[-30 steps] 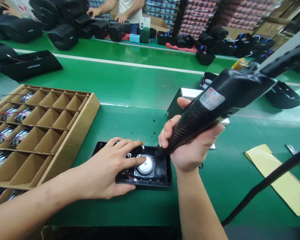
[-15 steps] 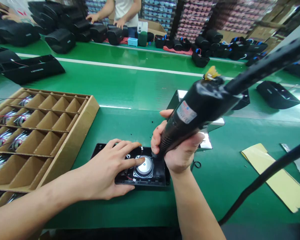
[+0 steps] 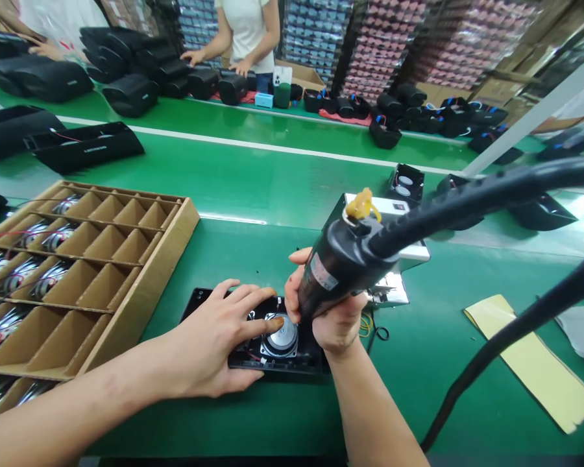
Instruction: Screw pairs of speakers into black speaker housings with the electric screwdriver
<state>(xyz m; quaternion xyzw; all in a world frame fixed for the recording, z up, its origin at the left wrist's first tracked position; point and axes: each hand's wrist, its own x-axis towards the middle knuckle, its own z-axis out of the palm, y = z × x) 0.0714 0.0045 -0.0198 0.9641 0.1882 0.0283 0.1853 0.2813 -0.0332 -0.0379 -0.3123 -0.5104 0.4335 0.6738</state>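
A black speaker housing (image 3: pixel 304 364) lies open on the green bench, with a round silver speaker driver (image 3: pixel 285 342) set in it. My left hand (image 3: pixel 217 334) spans the housing, thumb at the near edge and fingers over the top. One of its fingers rests on the driver's silver cone. In my right hand (image 3: pixel 338 324) is a thick black electric screwdriver (image 3: pixel 338 259), gripped round its body and pointed down at the driver's right side. The tool's tip is hidden behind my fingers. Yellow material sticks out of its top beside the cable.
To the left stands a divided cardboard box (image 3: pixel 175 224) with several drivers. A metal-cased device (image 3: pixel 413 253) sits behind my right hand. Yellow paper (image 3: pixel 530 360) lies at right under a hanging black cable (image 3: pixel 491 350). Across the line, a person (image 3: pixel 250 39) handles black speakers (image 3: pixel 231 87).
The screwdriver's top has swung left and lower in view, so it stands more upright. My left hand keeps its hold on the housing. The whole view has shifted slightly.
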